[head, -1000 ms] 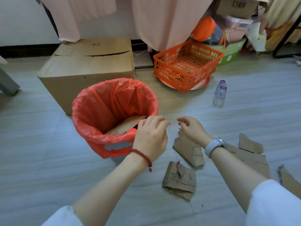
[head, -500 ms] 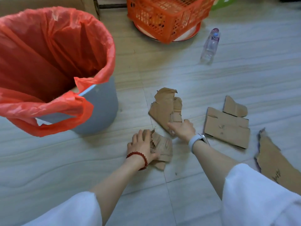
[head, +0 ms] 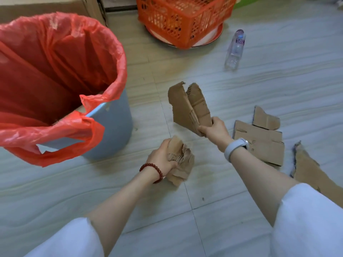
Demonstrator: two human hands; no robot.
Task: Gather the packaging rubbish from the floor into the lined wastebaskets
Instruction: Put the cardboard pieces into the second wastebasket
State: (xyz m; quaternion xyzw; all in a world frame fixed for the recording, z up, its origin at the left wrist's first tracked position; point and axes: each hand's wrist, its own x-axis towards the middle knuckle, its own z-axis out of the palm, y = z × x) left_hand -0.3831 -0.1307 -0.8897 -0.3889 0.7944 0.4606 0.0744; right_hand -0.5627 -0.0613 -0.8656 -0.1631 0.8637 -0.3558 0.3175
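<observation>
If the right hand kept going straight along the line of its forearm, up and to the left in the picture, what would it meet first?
Likely nothing but bare floor at first. The right hand, gripping the folded cardboard piece, aims past the wastebasket, whose right wall lies near that line; depth is unclear, so it may brush it.

Wastebasket (head: 113, 125) mouth open — bare floor (head: 148, 101) between.

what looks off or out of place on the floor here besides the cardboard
A clear plastic bottle lies on its side on the floor, right of the orange basket. The red liner sits unevenly, exposing part of the grey bin.
</observation>
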